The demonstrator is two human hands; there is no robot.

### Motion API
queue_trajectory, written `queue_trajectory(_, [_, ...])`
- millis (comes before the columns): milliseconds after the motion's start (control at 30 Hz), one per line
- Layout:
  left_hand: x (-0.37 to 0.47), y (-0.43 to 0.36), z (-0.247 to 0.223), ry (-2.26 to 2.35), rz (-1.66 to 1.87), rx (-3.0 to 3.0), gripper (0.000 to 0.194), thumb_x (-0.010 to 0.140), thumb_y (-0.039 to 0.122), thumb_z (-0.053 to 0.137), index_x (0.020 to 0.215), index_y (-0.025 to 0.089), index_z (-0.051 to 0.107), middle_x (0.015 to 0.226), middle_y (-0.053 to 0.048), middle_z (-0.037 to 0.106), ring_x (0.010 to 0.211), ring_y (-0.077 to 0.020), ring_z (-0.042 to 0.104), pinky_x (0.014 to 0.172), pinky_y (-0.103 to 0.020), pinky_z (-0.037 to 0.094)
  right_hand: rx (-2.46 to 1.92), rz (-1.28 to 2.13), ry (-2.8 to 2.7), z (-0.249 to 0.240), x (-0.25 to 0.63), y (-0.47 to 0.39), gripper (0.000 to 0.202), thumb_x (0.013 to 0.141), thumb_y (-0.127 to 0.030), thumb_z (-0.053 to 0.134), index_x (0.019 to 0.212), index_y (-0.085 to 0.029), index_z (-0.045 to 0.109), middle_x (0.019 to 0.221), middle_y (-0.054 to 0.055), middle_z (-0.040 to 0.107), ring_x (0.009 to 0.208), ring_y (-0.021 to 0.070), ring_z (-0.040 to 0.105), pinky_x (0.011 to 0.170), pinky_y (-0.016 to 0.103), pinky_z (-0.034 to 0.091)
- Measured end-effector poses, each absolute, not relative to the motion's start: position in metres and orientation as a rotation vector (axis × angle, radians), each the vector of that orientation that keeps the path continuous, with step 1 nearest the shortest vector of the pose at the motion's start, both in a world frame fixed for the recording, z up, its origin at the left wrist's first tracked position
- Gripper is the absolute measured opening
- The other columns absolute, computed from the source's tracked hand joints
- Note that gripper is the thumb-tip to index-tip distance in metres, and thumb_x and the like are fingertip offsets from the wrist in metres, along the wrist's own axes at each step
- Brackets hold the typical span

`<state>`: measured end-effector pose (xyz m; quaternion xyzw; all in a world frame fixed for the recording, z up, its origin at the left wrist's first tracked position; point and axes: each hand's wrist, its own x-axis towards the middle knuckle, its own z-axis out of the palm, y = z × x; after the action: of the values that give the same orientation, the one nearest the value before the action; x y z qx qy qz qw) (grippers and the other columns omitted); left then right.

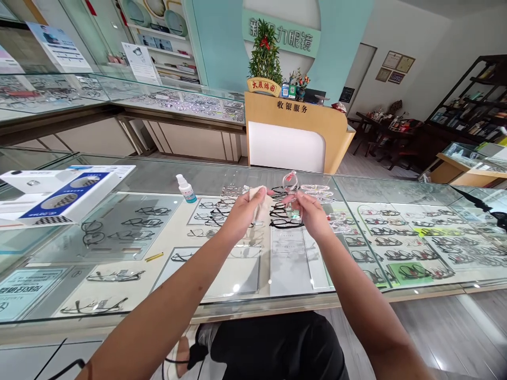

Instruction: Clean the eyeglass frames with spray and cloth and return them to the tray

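While the left hand (242, 212) holds cloth (261, 209), a gap flanks the glasses (294, 212).

Teal wall (217, 47), wooden counter (295, 119), gray floor (447, 330)

The soft folded cloth (260, 210) is plain cream, and the clear plastic spectacles (294, 214) beside it show pinkish-red touches and a greenish glint in the lower lens. A small white plastic spray bottle (186, 189) turns teal at its base. The cardboard box (71, 194) is white with a deep-blue panel and black-and-white checks. Dark black-rimmed frames (283, 216) contrast with the glass-topped bench (285, 304), which has a pale cream edge. A slim stick (154, 257) is golden yellow; a square card (412, 272) is bright green. Behind, a turquoise wall (214, 42) backs a leafy green plant (259, 66) with a red bow (264, 43).
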<state>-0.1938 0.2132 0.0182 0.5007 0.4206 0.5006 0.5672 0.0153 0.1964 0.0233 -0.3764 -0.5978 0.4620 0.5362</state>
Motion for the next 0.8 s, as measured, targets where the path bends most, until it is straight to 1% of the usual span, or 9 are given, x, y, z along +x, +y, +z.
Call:
queue_trajectory(100, [-0.194, 0.205, 0.020, 0.963, 0.888, 1.374, 0.067, 0.082, 0.083, 0.077, 0.105, 0.021, 0.083, 0.066, 0.000, 0.061, 0.051, -0.0134, 0.048, 0.046, -0.026, 0.031, -0.869, 1.115, -1.315, 0.024, 0.022, 0.201, 0.052, 0.098, -0.071, 0.063, 0.087, -0.023, 0.081, 0.069, -0.002, 0.034, 0.068, 0.0183, 0.030, 0.068, 0.035, 0.033])
queue_trajectory(233, [-0.187, 0.194, 0.015, 0.714, 0.479, 1.724, 0.054, 0.083, 0.074, 0.082, 0.098, 0.021, 0.084, 0.081, -0.005, 0.074, 0.065, -0.0183, 0.063, 0.055, -0.026, 0.042, -0.830, 1.131, -1.273, 0.024, 0.024, 0.203, 0.051, 0.097, -0.069, 0.065, 0.084, -0.022, 0.081, 0.068, -0.002, 0.029, 0.066, 0.0179, 0.028, 0.066, 0.035, 0.029])
queue_trajectory(333, [-0.181, 0.190, 0.006, 0.623, 0.284, 1.842, 0.045, 0.088, 0.066, 0.081, 0.105, 0.025, 0.085, 0.091, -0.006, 0.080, 0.075, -0.0216, 0.070, 0.062, -0.027, 0.047, -0.829, 1.135, -1.286, 0.025, 0.023, 0.202, 0.051, 0.097, -0.070, 0.065, 0.083, -0.022, 0.080, 0.068, -0.002, 0.030, 0.067, 0.0181, 0.028, 0.066, 0.036, 0.028])
queue_trajectory(500, [-0.177, 0.187, 0.002, 0.525, 0.244, 1.954, 0.038, 0.094, 0.058, 0.077, 0.118, 0.031, 0.087, 0.116, -0.007, 0.086, 0.105, -0.0282, 0.079, 0.081, -0.030, 0.055, -0.857, 1.156, -1.310, 0.030, 0.022, 0.199, 0.054, 0.095, -0.073, 0.064, 0.084, -0.022, 0.080, 0.068, -0.003, 0.027, 0.066, 0.0183, 0.026, 0.066, 0.036, 0.028])
queue_trajectory(600, [-0.176, 0.185, 0.007, 0.500, 0.280, 1.970, 0.037, 0.101, 0.055, 0.070, 0.129, 0.034, 0.084, 0.140, -0.006, 0.080, 0.131, -0.0300, 0.074, 0.101, -0.034, 0.055, -0.831, 1.187, -1.290, 0.030, 0.023, 0.197, 0.051, 0.095, -0.070, 0.067, 0.083, -0.022, 0.080, 0.067, -0.003, 0.028, 0.067, 0.0181, 0.027, 0.066, 0.035, 0.027])
queue_trajectory(633, [-0.176, 0.184, 0.009, 0.510, 0.320, 1.964, 0.037, 0.102, 0.054, 0.069, 0.130, 0.034, 0.083, 0.143, -0.006, 0.079, 0.134, -0.0298, 0.073, 0.104, -0.034, 0.054, -0.828, 1.192, -1.283, 0.029, 0.023, 0.197, 0.050, 0.095, -0.069, 0.067, 0.083, -0.022, 0.081, 0.067, -0.003, 0.028, 0.067, 0.0182, 0.027, 0.066, 0.035, 0.027])
queue_trajectory(667, [-0.176, 0.183, 0.011, 0.537, 0.390, 1.959, 0.035, 0.102, 0.052, 0.068, 0.127, 0.032, 0.083, 0.140, -0.007, 0.080, 0.131, -0.0293, 0.073, 0.104, -0.035, 0.054, -0.831, 1.194, -1.279, 0.029, 0.023, 0.197, 0.050, 0.095, -0.069, 0.066, 0.083, -0.022, 0.081, 0.066, -0.002, 0.029, 0.067, 0.0183, 0.027, 0.066, 0.035, 0.028])
queue_trajectory(733, [-0.177, 0.183, 0.015, 0.648, 0.626, 1.971, 0.029, 0.103, 0.050, 0.067, 0.107, 0.027, 0.084, 0.114, -0.007, 0.084, 0.109, -0.0270, 0.077, 0.093, -0.034, 0.054, -0.849, 1.188, -1.285, 0.029, 0.024, 0.196, 0.051, 0.096, -0.069, 0.065, 0.084, -0.022, 0.081, 0.067, -0.002, 0.030, 0.068, 0.0185, 0.028, 0.067, 0.035, 0.029])
queue_trajectory(800, [-0.180, 0.184, 0.017, 0.803, 0.969, 1.997, 0.033, 0.104, 0.047, 0.064, 0.083, 0.024, 0.073, 0.084, -0.005, 0.076, 0.083, -0.0229, 0.070, 0.080, -0.034, 0.051, -0.863, 1.171, -1.302, 0.029, 0.024, 0.196, 0.051, 0.096, -0.069, 0.063, 0.083, -0.023, 0.081, 0.067, -0.002, 0.029, 0.068, 0.0189, 0.029, 0.067, 0.035, 0.030])
